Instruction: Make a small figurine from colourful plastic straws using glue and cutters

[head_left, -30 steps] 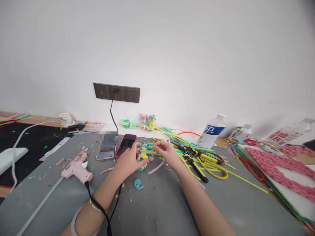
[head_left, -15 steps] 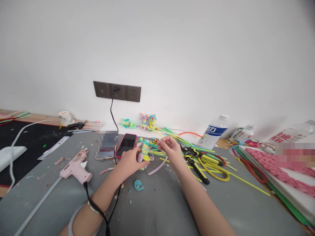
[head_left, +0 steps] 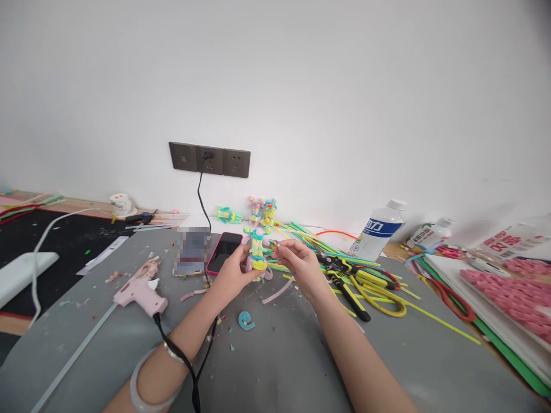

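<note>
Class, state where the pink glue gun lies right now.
In the head view, the pink glue gun lies on the grey mat, left of the left hand, near the blurred phone.

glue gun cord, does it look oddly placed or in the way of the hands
Yes. The black cord from the pink glue gun runs across the left forearm near the bracelet, so it could snag. The left hand holds the small figure upright.

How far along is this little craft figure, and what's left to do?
Done: three finished figures stand by the wall, so this looks like one of a series. In hand: the left hand holds a pastel figure upright, while the right hand pinches a small piece beside it. Left, probably: fixing that piece on; the glue gun, a blue curl and loose strips lie unused.
</note>
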Motion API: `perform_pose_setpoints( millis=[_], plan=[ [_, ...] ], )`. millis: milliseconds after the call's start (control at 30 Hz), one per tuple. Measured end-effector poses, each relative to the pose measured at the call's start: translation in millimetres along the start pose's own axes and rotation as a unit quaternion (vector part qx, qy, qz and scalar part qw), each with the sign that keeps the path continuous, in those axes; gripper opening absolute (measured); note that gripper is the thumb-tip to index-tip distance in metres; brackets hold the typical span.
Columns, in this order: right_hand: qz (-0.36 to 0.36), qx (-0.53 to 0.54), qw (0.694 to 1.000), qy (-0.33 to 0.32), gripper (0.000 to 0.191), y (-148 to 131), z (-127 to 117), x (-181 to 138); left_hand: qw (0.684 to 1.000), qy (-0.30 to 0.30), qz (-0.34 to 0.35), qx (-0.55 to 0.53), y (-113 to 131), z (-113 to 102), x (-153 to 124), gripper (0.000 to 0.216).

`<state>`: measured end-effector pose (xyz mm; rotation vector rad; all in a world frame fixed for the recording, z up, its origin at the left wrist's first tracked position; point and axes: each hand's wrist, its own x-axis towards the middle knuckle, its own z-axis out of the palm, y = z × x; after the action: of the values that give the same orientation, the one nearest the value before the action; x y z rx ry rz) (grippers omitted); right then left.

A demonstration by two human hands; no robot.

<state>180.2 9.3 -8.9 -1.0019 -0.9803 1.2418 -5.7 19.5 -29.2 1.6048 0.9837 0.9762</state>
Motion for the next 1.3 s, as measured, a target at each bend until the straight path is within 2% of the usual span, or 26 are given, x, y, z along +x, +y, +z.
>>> perform_pose_setpoints(
  millis=[300,500,867,1033,1300],
  plan=[
    [-0.009,-0.064,0.997,-0.050,0.038,4,5,-2,1.000,0.001,-0.004,-0.017,3,-1,2,0.059],
    [0.001,-0.088,0.993,-0.073,0.037,6,14,-8,0.999,0.029,-0.015,0.028,2,1,1,0.061],
    [0.003,-0.109,0.992,-0.065,0.036,19,23,-10,0.960,0.076,-0.057,0.263,14,5,-1,0.029],
    [-0.029,-0.142,0.988,-0.045,0.036,20,27,-11,0.957,0.077,-0.071,0.272,15,6,-1,0.028],
    [-0.074,-0.193,0.977,-0.041,0.030,21,28,-13,0.958,0.074,-0.055,0.270,12,7,-1,0.031]
  ],
)
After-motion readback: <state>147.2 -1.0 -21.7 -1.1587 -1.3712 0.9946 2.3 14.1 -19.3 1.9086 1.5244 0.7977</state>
